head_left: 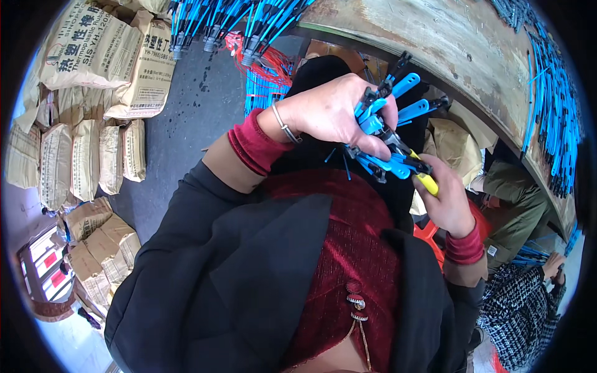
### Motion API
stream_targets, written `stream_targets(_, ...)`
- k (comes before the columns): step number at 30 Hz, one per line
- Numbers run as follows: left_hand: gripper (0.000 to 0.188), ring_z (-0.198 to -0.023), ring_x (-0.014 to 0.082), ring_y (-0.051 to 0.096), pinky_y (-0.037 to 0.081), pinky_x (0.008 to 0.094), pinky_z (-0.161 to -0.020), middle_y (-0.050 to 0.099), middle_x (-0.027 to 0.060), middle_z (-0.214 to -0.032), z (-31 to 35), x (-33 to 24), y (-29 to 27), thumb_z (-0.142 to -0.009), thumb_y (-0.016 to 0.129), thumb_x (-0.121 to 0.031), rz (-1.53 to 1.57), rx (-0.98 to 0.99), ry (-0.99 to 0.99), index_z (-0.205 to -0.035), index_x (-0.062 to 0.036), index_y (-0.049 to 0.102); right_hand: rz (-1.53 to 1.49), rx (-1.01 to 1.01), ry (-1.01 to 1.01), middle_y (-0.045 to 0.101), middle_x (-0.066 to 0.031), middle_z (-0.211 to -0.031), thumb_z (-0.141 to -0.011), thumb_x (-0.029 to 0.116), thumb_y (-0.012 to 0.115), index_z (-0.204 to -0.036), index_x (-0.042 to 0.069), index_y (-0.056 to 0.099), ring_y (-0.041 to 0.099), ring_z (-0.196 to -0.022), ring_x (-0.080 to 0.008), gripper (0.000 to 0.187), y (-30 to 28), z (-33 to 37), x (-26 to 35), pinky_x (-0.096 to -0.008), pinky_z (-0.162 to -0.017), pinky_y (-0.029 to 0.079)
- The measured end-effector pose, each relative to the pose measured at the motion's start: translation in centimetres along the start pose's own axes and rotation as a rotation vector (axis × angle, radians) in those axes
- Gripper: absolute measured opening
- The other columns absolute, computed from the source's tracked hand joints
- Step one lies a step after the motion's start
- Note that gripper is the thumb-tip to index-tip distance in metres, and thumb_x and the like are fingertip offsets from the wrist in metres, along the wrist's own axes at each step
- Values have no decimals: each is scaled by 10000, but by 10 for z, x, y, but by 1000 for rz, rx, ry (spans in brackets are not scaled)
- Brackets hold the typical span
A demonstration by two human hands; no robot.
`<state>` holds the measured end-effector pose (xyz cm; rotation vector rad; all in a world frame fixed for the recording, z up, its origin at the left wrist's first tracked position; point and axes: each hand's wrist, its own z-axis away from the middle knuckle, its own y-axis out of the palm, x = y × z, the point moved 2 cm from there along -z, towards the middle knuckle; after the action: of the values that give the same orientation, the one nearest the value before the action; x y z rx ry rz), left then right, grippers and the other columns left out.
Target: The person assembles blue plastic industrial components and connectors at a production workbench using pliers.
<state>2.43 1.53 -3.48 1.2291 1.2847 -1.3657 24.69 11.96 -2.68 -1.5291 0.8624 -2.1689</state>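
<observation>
In front of my torso, my left hand [329,109] is closed around a bunch of blue and black plastic pieces [408,83]. Blue flat tabs and black tips stick out on several sides of it. My right hand [451,200] grips a yellow-handled hand tool [426,183], which looks like pliers or cutters. The tool's dark head reaches in among the pieces beside my left thumb. Just where its jaws meet the pieces is hard to see. Thin blue rods [347,163] poke out below my left hand.
A worn wooden table [398,22] runs along the far side, with blue rods [553,137] piled at its right. More rod bundles [252,31] and red strings [273,65] are ahead. Paper sacks [87,155] stand left. At right sits another person [519,311], near a red stool [429,239].
</observation>
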Motion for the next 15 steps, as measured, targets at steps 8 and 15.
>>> stream_targets(8, 348, -653, 74, 543, 455, 246, -597, 598, 12, -704, -1, 2, -3, -640, 822, -191, -5, -55, 19, -864, -21, 618, -21, -159, -48, 590, -220, -741, -812, 61, 607, -975, -60, 563, 596, -681, -362, 207, 26, -11, -3, -388, -617, 458)
stream_targets(15, 328, -661, 101, 559, 461, 256, -614, 602, 35, -716, 1, 1, 0, -651, 808, -182, -13, 8, 69, -864, -27, 613, 91, -86, -16, 590, -227, -730, -750, 5, 606, -919, -38, 591, 579, -684, -403, 175, -19, 1, 25, -420, -610, 458)
